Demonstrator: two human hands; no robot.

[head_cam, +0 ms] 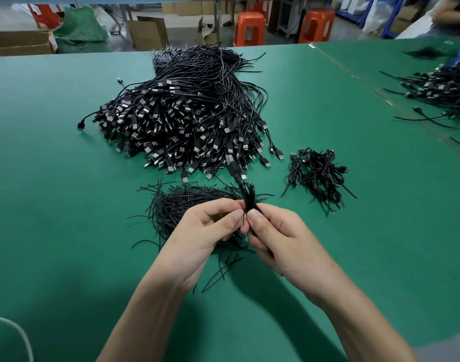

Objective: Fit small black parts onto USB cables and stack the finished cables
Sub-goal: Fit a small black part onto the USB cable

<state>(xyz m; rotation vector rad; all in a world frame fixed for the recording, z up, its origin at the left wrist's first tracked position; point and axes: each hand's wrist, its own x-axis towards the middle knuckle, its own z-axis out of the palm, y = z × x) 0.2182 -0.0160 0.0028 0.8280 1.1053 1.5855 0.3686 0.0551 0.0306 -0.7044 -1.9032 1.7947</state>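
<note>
1. My left hand (205, 231) and right hand (278, 239) meet in the middle of the frame. Both pinch one folded USB cable (248, 197) with curled fingers and thumbs.
2. The cable's long way points up from my fingertips, toward the big pile (187, 121).
3. The thin black parts (181, 205) lie just under my hands, nearer the left one.
4. The small stack of done cables (317, 173) sits to the right, nearer my right hand.

Forearms (150, 296), left grip (208, 231) and right grip (275, 237) are bare.
</note>
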